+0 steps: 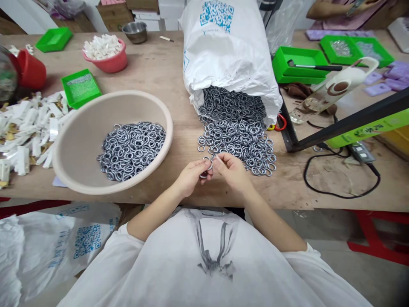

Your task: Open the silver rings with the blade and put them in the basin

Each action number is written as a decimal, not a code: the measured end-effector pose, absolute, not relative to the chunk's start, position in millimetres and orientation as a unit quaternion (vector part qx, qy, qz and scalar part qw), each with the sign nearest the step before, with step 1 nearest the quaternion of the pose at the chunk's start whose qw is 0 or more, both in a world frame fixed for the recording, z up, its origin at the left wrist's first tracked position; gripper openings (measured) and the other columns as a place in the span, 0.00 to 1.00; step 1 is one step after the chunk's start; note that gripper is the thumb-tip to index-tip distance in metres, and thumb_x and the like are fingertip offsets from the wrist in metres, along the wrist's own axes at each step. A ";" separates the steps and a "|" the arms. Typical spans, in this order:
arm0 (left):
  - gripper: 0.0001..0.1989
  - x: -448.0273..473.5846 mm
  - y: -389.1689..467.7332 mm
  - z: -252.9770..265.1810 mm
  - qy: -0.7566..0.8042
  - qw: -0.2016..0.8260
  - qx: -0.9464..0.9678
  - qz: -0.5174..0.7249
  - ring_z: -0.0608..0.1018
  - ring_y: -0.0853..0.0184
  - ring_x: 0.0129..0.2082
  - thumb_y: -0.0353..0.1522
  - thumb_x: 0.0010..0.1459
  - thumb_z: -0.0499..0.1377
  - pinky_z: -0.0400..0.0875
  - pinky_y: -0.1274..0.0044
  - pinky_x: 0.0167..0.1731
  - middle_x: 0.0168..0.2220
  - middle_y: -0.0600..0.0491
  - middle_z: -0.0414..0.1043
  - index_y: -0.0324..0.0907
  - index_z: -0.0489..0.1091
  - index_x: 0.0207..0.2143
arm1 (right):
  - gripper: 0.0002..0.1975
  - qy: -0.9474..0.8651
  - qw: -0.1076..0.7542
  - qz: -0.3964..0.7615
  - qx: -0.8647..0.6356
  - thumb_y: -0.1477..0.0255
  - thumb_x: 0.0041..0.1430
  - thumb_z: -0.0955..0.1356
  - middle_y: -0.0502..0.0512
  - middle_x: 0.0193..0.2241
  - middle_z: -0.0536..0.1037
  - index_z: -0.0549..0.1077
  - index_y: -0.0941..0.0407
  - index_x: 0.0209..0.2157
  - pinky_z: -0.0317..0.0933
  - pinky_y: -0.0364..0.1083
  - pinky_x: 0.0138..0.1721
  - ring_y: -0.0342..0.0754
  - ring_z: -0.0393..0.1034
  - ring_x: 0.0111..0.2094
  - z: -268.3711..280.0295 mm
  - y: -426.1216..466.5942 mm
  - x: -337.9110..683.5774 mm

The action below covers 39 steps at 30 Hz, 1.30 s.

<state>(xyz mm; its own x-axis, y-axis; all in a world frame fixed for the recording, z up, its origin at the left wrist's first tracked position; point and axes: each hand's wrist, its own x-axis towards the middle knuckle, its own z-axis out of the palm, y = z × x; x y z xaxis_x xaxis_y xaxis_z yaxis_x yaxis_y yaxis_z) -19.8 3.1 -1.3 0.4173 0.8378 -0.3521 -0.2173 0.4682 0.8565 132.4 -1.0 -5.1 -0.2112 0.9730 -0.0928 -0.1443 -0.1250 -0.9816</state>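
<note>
Grey metallic rings [239,136] spill from the mouth of a white sack [230,55] onto the wooden table. Just in front of this pile, my left hand [191,175] is closed on a few rings [207,164] held at its fingertips. My right hand [232,171] meets it there, thumb and forefinger pinched by the rings; what sits between those fingers is too small to make out. To the left, a large beige basin [73,140] holds a heap of similar rings [134,147].
White plastic pieces [35,123] are piled at far left. Behind the basin stand a green tray [80,87] and a pink bowl [111,62]. On the right are a black metal frame [345,123], a black cable [341,196] and a clear spray bottle [335,89]. Another person's arm [332,9] shows at upper right.
</note>
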 end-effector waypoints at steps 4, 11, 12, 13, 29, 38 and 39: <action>0.22 -16.6 -5.5 -3.0 0.413 0.743 0.372 0.373 0.66 0.74 0.19 0.48 0.51 0.63 0.55 0.81 0.18 0.19 0.56 0.64 0.40 0.64 0.23 | 0.22 -0.480 0.449 0.616 -0.433 0.55 0.47 0.77 0.46 0.23 0.76 0.71 0.54 0.35 0.68 0.45 0.25 0.45 0.72 0.21 -0.7 -6.2 127.1; 0.26 -17.0 -10.8 1.3 0.381 0.782 0.308 0.386 0.60 0.76 0.16 0.52 0.53 0.62 0.52 0.81 0.18 0.16 0.57 0.62 0.41 0.58 0.21 | 0.24 -0.636 0.460 0.375 -0.494 0.47 0.60 0.66 0.51 0.22 0.74 0.72 0.54 0.28 0.58 0.46 0.28 0.45 0.67 0.24 -4.8 -11.2 134.5; 0.26 -17.3 -10.8 1.9 0.384 0.783 0.295 0.390 0.60 0.76 0.16 0.52 0.53 0.63 0.52 0.81 0.17 0.16 0.57 0.61 0.41 0.58 0.21 | 0.25 -0.672 0.445 0.325 -0.495 0.47 0.61 0.65 0.51 0.21 0.72 0.71 0.54 0.25 0.56 0.45 0.28 0.45 0.66 0.25 -5.4 -13.3 135.4; 0.27 -17.4 -10.9 2.4 0.390 0.783 0.285 0.392 0.60 0.76 0.15 0.52 0.52 0.63 0.53 0.81 0.17 0.15 0.58 0.60 0.41 0.58 0.21 | 0.25 -0.701 0.429 0.290 -0.491 0.48 0.63 0.64 0.51 0.20 0.71 0.70 0.54 0.23 0.54 0.45 0.28 0.45 0.64 0.25 -5.9 -15.5 135.8; 0.27 -17.6 -17.4 5.0 0.379 0.789 0.271 0.401 0.62 0.76 0.16 0.50 0.52 0.65 0.54 0.82 0.17 0.14 0.58 0.60 0.41 0.56 0.20 | 0.28 -0.726 0.405 0.248 -0.499 0.49 0.63 0.64 0.47 0.17 0.61 0.61 0.54 0.18 0.47 0.44 0.25 0.42 0.56 0.21 -8.1 -20.2 132.9; 0.16 -44.5 -24.5 -6.2 0.339 0.803 0.267 0.412 0.68 0.74 0.19 0.40 0.58 0.63 0.68 0.80 0.23 0.21 0.55 0.67 0.37 0.69 0.26 | 0.17 -0.703 0.237 0.183 -0.645 0.55 0.62 0.67 0.53 0.31 0.76 0.77 0.54 0.35 0.51 0.44 0.29 0.47 0.67 0.31 -39.7 33.4 138.7; 0.13 -50.0 -22.0 -10.3 0.354 0.792 0.259 0.424 0.70 0.74 0.20 0.38 0.57 0.64 0.69 0.80 0.25 0.23 0.54 0.69 0.36 0.72 0.31 | 0.15 -0.727 0.187 0.170 -0.638 0.57 0.61 0.69 0.55 0.37 0.78 0.78 0.52 0.41 0.52 0.45 0.30 0.49 0.70 0.34 -40.9 35.2 134.6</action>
